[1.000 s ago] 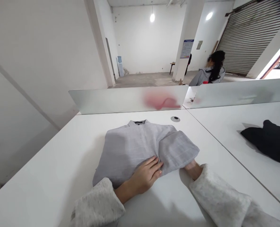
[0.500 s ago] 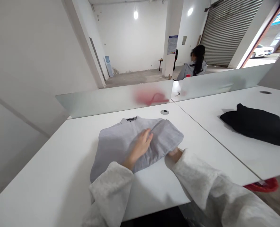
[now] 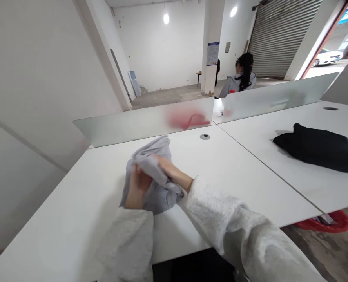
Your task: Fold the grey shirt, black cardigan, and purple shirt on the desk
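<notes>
A light grey collared shirt (image 3: 159, 197) lies bunched on the white desk, its right side folded over towards the left. My right hand (image 3: 170, 171) is closed on the folded-over cloth, with its fingertips partly hidden in the fabric. Against the left part of the shirt is my left hand (image 3: 139, 185), blurred by motion. Cloth covers some of its fingers, so I cannot tell whether they grip the fabric. Both of my forearms are in pale, loose sleeves.
Black cloth (image 3: 318, 148) lies on the right-hand desk. A frosted divider (image 3: 127, 127) runs along the back edge, and a cable hole (image 3: 205, 137) is set in the desktop. At lower right is a red-lined bin (image 3: 340, 223). A person (image 3: 244, 74) sits beyond the divider.
The shirt's right side has come up and over to the left, so its spread shape is now narrow and bunched. My right hand moved left with it; my left hand shifted left.
</notes>
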Demonstrator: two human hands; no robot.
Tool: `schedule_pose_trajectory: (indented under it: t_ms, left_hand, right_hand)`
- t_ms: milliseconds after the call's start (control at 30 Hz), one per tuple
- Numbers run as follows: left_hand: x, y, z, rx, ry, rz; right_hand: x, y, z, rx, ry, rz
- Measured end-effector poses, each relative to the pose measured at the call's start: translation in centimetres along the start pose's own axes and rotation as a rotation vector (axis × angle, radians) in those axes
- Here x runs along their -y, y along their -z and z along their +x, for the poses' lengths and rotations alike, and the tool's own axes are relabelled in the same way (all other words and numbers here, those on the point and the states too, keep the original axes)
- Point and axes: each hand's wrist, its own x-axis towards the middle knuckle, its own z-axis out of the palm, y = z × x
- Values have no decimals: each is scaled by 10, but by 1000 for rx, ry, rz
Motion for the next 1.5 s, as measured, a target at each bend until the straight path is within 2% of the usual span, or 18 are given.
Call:
schedule_pose_trajectory:
  t_ms: [67, 133, 167, 233, 300, 400, 500, 600, 667, 767, 867, 967, 1033, 1100, 1233, 1367, 1433, 1500]
  left_hand:
    - [-12, 50, -24, -131, 119, -164]
    - [-16, 91, -55, -247, 234, -341]
    - [-15, 104, -71, -293, 270, -414]
    - [-7, 116, -98, -386, 296, -449]
    - [5, 115, -113, -473, 290, -379]
    - [22, 107, -118, -519, 193, -118]
    - [29, 101, -117, -427, 111, 271]
    - [29, 97, -119, -301, 59, 565]
    - [29, 95, -120, -234, 16, 688]
    - [29, 94, -121, -183, -15, 790]
    - [27, 96, -122, -180, 2, 759]
    - [25, 97, -122, -181, 30, 717]
    - [22, 97, -121, -190, 43, 713]
    - [20, 97, -121, -205, 51, 716]
    - [19, 99, -122, -253, 61, 734]
    - [24, 99, -123, -333, 106, 748]
    - [27, 97, -122, -372, 50, 765]
    - [28, 94, -119, -338, -65, 836]
  right_hand:
    - [0, -28, 13, 155, -5, 57]
    - [-4, -56, 17, 345, -11, 85]
    - [-8, -68, 16, 413, -25, 73]
    - [-15, -84, 13, 465, -76, 16]
    - [-21, -89, 8, 455, -109, -35]
    - [-21, -69, 6, 380, -52, -53]
    - [-23, -33, 8, 286, -17, -118]
    - [-39, -3, 4, 186, -78, -205]
    - [-57, 5, -4, 108, -113, -258]
    - [-84, 4, -24, 64, -143, -327]
    - [-99, 1, -42, 120, -195, -353]
    - [-99, 5, -50, 154, -228, -358]
    - [-90, 9, -51, 155, -202, -353]
    - [-74, 11, -52, 215, -123, -312]
    - [-36, 7, -60, 495, 63, -239]
    - [-16, 2, -69, 688, 164, -340]
    - [-13, 0, -70, 747, 165, -418]
    - [-12, -1, -71, 769, 138, -491]
